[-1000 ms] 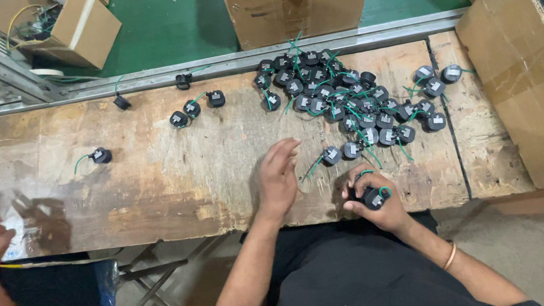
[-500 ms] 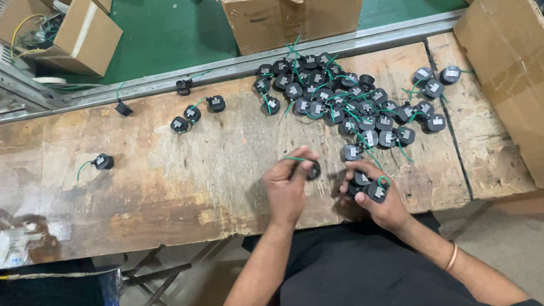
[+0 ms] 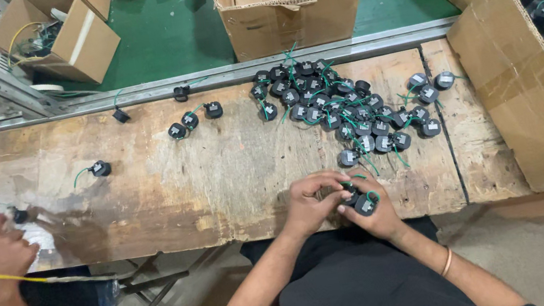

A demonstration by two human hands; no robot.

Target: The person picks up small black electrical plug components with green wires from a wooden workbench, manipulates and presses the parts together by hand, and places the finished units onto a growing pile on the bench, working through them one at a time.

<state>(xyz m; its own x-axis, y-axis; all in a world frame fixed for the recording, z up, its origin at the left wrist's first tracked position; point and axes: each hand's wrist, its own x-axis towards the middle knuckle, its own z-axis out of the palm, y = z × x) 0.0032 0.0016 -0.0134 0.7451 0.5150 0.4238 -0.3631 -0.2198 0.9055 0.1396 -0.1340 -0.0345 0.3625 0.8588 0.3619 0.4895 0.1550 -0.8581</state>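
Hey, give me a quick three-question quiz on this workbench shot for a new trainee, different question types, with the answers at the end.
1. True or false: the left hand and right hand are together at the near edge of the wooden workbench, gripping small black parts with green wires.
2. Multiple choice: the loose pile of black parts on the bench lies A) at the far left end, B) right of centre, beyond the hands, C) on the green floor.
3. Fill in: the big cardboard box at the right end of the bench holds more black ____.

Key: 1 true; 2 B; 3 parts.
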